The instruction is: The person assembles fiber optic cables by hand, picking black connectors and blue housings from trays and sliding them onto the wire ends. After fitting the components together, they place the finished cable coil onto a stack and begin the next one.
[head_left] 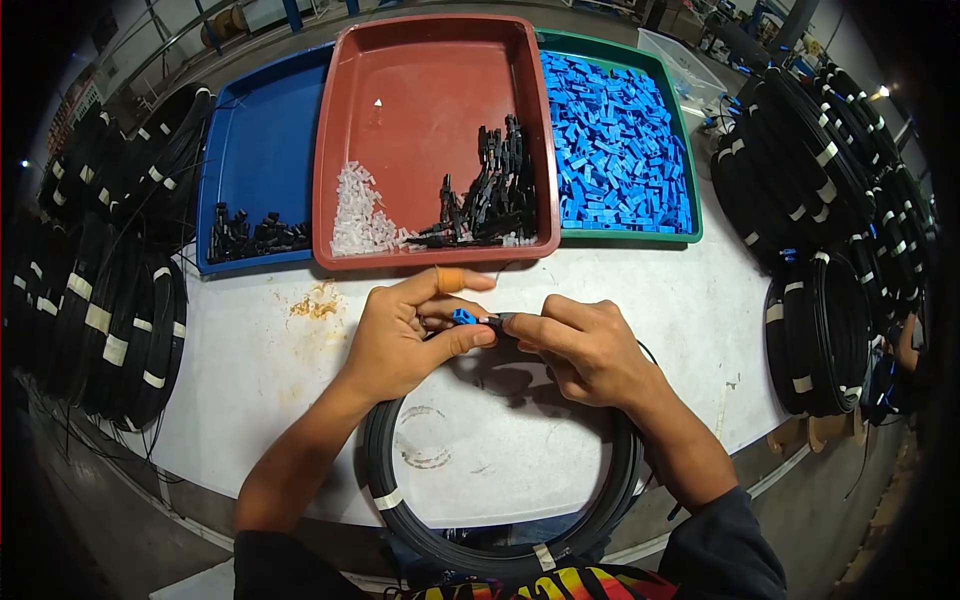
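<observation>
A small blue plastic connector piece (463, 316) sits between the closed fingers of my left hand (398, 335), which has an orange wrap on one finger. My right hand (590, 345) pinches a short black connector part (498, 322) right beside it. The two parts meet end to end between my fingertips; how deeply they fit is hidden. Below both hands a coil of black cable (380, 450), bound with white tape, rests partly on the white table (270, 400) and partly over my lap.
A red tray (430, 90) holds white and black small parts. Behind it stand a blue tray (265, 130) with black pieces and a green tray (630, 237) full of blue connectors. Taped cable coils are stacked left (110, 340) and right (820, 330).
</observation>
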A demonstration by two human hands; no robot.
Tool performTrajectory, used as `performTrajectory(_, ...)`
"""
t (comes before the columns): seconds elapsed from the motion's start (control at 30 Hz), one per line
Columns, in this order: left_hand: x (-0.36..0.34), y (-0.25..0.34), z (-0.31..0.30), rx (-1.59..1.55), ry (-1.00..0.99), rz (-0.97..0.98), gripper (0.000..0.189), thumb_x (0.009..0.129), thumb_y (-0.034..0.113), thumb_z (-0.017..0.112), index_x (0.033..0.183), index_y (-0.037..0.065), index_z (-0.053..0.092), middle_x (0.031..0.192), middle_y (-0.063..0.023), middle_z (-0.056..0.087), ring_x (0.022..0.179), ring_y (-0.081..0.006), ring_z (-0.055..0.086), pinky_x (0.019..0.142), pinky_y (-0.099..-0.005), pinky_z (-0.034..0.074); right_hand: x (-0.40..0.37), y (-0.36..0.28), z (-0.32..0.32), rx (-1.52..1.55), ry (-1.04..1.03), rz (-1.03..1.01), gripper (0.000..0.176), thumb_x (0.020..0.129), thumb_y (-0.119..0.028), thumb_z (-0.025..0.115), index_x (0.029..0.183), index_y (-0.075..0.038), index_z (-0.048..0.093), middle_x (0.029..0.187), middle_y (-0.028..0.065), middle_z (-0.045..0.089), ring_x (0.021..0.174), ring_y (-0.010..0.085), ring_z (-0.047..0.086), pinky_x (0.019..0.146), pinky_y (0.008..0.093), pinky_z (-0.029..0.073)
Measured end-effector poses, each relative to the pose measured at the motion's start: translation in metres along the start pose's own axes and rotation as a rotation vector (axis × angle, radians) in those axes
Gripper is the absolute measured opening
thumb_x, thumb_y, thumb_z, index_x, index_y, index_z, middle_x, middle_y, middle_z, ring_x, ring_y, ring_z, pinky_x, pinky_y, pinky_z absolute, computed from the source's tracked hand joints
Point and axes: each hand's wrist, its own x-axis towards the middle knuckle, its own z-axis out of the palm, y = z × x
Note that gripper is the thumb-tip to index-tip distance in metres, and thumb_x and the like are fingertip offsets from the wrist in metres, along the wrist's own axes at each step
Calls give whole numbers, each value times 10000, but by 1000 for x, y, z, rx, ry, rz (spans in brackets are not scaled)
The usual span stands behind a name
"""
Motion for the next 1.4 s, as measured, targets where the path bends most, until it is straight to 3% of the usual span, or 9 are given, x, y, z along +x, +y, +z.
performTrajectory(0.07, -1, -3, 1, -20, 15, -20, 402, 899, -20, 753, 1261, -29, 581, 955, -114, 754, 891, -91, 704, 756, -218, 559, -1, 0, -2, 11, 22, -4, 524, 684, -27, 716, 1197, -126, 668, 766, 34, 536, 618, 242, 610, 503, 374, 481)
performTrajectory(0.2, 1, -15, -1, -204, 17, 41, 298, 904, -10, 751, 1124, 6, 551, 1032, -149, 741, 919, -136, 720, 799, -236, 583, 0, -1, -4, 32, 108, -11, 373, 769, 41, 736, 1130, -44, 701, 736, 62, 592, 554, 213, 577, 480, 347, 426)
performTrajectory(0.37, 0, -16, -4, -285, 5, 31, 253, 899, 12, 759, 1053, 13, 559, 1098, -174, 723, 968, -176, 728, 848, -268, 597, 0, -1, -2, 67, 177, 33, 371, 775, 45, 757, 1132, -28, 683, 776, 90, 638, 557, 228, 587, 500, 356, 439)
performTrajectory(0.53, 4, -23, -8, 137, 102, 407, 242, 857, 53, 805, 1007, 11, 620, 1074, -104, 683, 1002, -139, 674, 914, -291, 548, 1, 1, -1, 123, 208, 28, 364, 773, 56, 759, 1118, -18, 669, 777, 107, 648, 561, 237, 598, 508, 356, 448)
performTrajectory(0.63, 1, -25, -11, -99, 51, 233, 266, 846, 36, 822, 1014, 22, 616, 1079, -101, 633, 1016, -145, 633, 949, -303, 533, 2, 1, -1, 142, 201, 22, 340, 786, 57, 754, 1108, -12, 668, 771, 111, 650, 542, 238, 589, 498, 353, 441)
performTrajectory(0.83, 0, -21, -4, -157, 93, 219, 226, 865, -52, 776, 1013, 0, 615, 1066, -128, 691, 987, -134, 682, 903, -288, 567, -1, -2, 3, 190, 300, 153, 346, 763, 18, 781, 1084, -37, 664, 769, 96, 655, 596, 258, 625, 516, 365, 467)
performTrajectory(1.0, 0, -22, -5, -158, 93, 206, 246, 855, -47, 789, 1007, 3, 601, 1021, -152, 710, 922, -150, 712, 853, -280, 595, 1, 7, 2, -2, 434, 42, 262, 739, 19, 808, 958, -45, 680, 784, 73, 675, 643, 235, 628, 568, 356, 466)
performTrajectory(1.27, -3, -16, -2, -182, 107, 135, 315, 841, -26, 815, 1077, -9, 608, 975, -149, 734, 867, -132, 719, 753, -252, 607, 1, 4, 1, -28, 432, 29, 241, 734, 2, 815, 936, -50, 693, 794, 63, 679, 652, 224, 610, 594, 352, 447)
performTrajectory(1.4, -5, -14, 0, -84, 139, 154, 379, 850, -59, 788, 1139, 8, 554, 992, -190, 743, 871, -172, 741, 717, -265, 620, 0, 5, 1, -3, 416, 10, 228, 742, -21, 817, 933, -49, 695, 783, 65, 677, 630, 227, 599, 582, 355, 434)
